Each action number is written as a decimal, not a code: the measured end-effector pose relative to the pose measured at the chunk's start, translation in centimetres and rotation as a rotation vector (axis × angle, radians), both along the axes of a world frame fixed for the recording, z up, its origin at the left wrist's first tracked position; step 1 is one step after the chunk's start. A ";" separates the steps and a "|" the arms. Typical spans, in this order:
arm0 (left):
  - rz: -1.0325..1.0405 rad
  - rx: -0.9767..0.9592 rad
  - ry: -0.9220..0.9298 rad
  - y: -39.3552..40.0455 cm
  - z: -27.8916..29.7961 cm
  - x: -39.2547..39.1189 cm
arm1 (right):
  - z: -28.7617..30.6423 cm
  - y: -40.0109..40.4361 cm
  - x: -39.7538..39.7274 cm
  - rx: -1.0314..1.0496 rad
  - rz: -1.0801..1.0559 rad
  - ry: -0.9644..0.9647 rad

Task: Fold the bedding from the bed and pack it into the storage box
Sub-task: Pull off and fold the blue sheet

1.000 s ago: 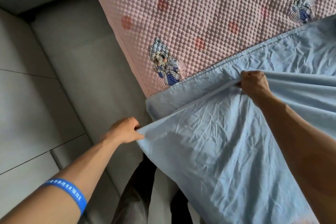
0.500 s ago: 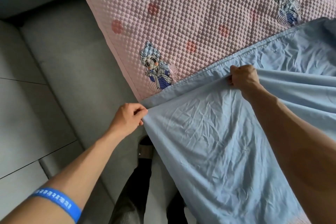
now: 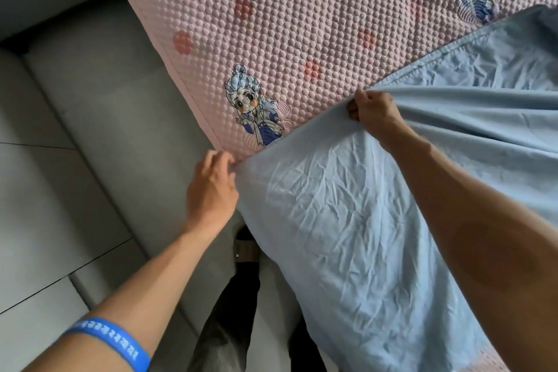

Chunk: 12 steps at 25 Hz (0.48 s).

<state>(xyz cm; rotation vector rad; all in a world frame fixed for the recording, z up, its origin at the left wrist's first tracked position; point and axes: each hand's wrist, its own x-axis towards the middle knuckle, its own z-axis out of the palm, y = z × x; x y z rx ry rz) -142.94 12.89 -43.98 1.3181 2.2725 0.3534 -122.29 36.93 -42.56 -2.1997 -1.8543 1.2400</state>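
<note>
Grip check: the right hand (image 3: 373, 113) is bunched tight on the far edge of the blue sheet (image 3: 347, 220), fabric gathered into its fist & pulled taut, w/ creases fanning off to the right. The left hand (image 3: 211, 190) sits at the sheet's left corner, right at the bed edge; fingers look only loosely curled, tips touching the cloth, and I can't tell for sure if it's pinching or just touching.

The sheet lies over the near-right part of the bed, 1 layer folded over another, its hemmed lower edge showing further right. It rests on the pink quilted mattress pad (image 3: 302, 9), the one w/ the cartoon figure (image 3: 256, 115) printed just beside the left corner. The near end of the sheet drapes off the bed toward the person's dark trousers (image 3: 229, 311) & the grey tiled floor (image 3: 60, 160).

Progress, as I read it: early. Looks like the 1st fold of the sheet is only being lined up, corners to edge. Still wrinkled, not squared off. Left to do: finish folding the sheet down small, prob. other bedding too, then pack. No storage box in view from here.
</note>
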 end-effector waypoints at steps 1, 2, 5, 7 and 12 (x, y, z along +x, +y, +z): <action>-0.117 -0.019 0.036 -0.1 0.3 1.3 | 0.6 -1.4 0.0 0.036 0.044 0.018; -0.236 -0.091 0.043 -0.3 0.5 2.7 | 1.3 -2.9 0.4 0.094 0.082 0.048; -0.289 -0.381 0.065 -0.7 2.3 5.7 | 4.3 -9.0 4.0 0.243 0.086 0.120; -0.243 -0.400 0.072 -0.3 5.5 7.3 | 7.2 -12.1 7.1 0.296 0.026 0.135; -0.249 -0.010 -0.124 -0.4 17.7 16.4 | 18.7 -17.1 17.0 0.433 -0.060 0.158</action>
